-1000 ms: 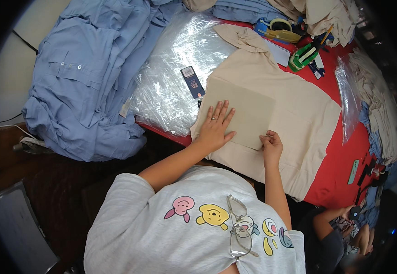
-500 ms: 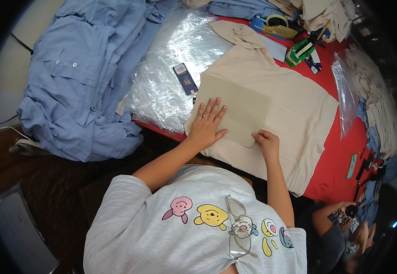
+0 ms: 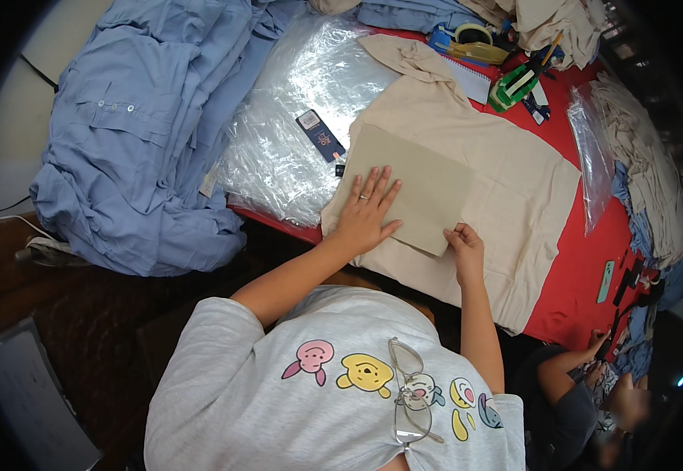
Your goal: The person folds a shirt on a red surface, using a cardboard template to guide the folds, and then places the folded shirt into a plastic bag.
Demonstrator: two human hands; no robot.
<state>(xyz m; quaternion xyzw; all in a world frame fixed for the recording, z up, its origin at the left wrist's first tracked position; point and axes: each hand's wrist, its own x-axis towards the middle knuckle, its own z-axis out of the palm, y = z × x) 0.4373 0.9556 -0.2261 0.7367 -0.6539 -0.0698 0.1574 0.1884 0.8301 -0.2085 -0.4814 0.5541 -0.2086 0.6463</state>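
Note:
A grey-beige rectangular sheet of cardboard (image 3: 429, 179) lies on a spread beige garment (image 3: 518, 188), which looks like a shirt with its collar at the far end. My left hand (image 3: 367, 218) rests flat on the board's left part, fingers spread, a ring on one finger. At the board's near right corner, my right hand (image 3: 467, 247) pinches the edge between thumb and fingers. Just beyond my left hand, a dark blue hang tag (image 3: 320, 135) lies on a stack of clear plastic bags (image 3: 279, 157).
Blue shirts (image 3: 122, 149) are heaped at the left. On the red tablecloth (image 3: 569, 302) are a green tape dispenser (image 3: 512, 88), a notebook (image 3: 467, 78) and a clear bag (image 3: 590, 169). Beige garments (image 3: 648, 173) lie at the far right; a co-worker's arm (image 3: 563, 373) is at lower right.
The cardboard has slid slightly to the right over the garment, and both my hands have moved with it. At lower right, the co-worker's hands have shifted.

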